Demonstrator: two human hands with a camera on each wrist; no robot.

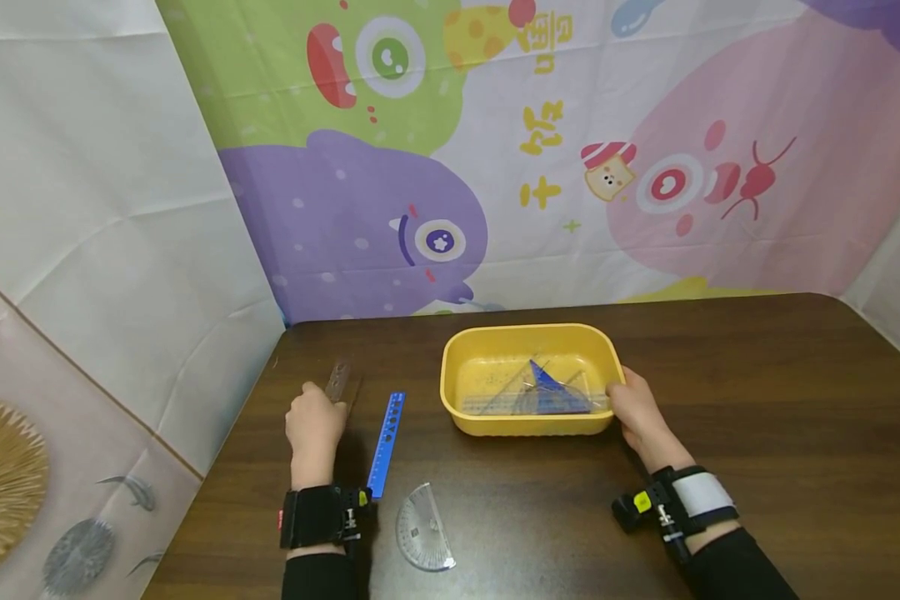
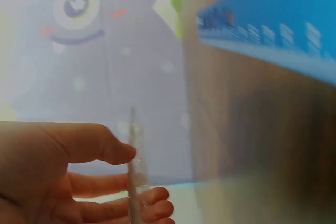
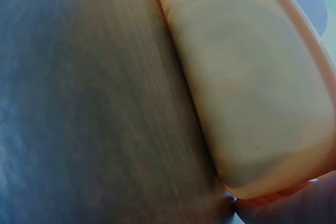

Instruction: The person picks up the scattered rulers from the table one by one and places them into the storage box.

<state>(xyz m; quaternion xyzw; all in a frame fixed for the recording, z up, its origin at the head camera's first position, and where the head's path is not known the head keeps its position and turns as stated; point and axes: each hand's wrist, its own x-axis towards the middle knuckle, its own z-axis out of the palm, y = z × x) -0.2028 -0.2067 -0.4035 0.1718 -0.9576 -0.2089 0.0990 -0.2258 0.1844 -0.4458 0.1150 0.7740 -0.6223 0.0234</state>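
At the left of the table, my left hand [image 1: 315, 425] pinches a clear ruler [image 1: 337, 381] between thumb and fingers. The left wrist view shows that clear ruler [image 2: 137, 166] edge-on, upright in the grip. My right hand [image 1: 636, 408] grips the right end of a yellow basin [image 1: 532, 427]. Inside the basin lie a blue set square [image 1: 555, 392] and several clear drawing tools, overlapping one another. Just right of my left hand, a blue ruler [image 1: 387, 446] lies on the table. Nearer the front is a clear protractor [image 1: 423, 529].
The brown wooden table [image 1: 780, 417] reaches back to a cartoon-printed cloth [image 1: 360, 217]. White cloth [image 1: 120, 167] hangs along the left side, close to the table's left edge.
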